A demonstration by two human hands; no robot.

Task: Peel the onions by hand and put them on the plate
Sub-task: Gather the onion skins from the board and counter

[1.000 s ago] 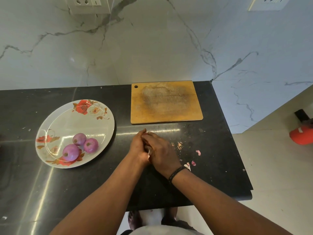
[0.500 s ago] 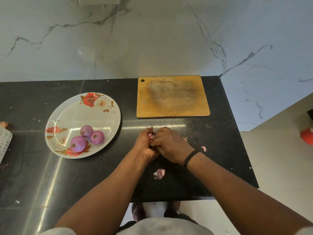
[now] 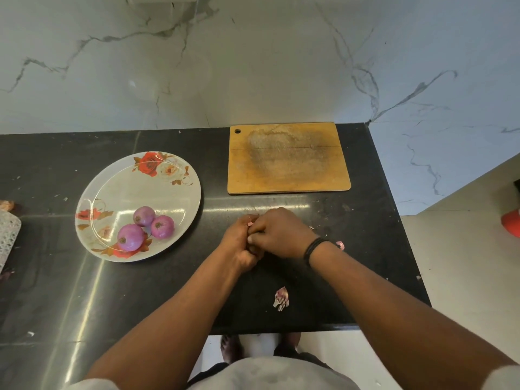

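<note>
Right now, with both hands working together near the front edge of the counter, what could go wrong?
1. The onion is hidden inside the left hand and right hand, so it may slip and roll off the counter.
2. The peel scrap lies close to the front edge and may fall.
3. The three peeled onions crowd the plate's near side; another could knock them.

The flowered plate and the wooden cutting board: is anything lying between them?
No. In the head view, only bare black countertop separates the flowered white plate from the wooden cutting board.
</note>
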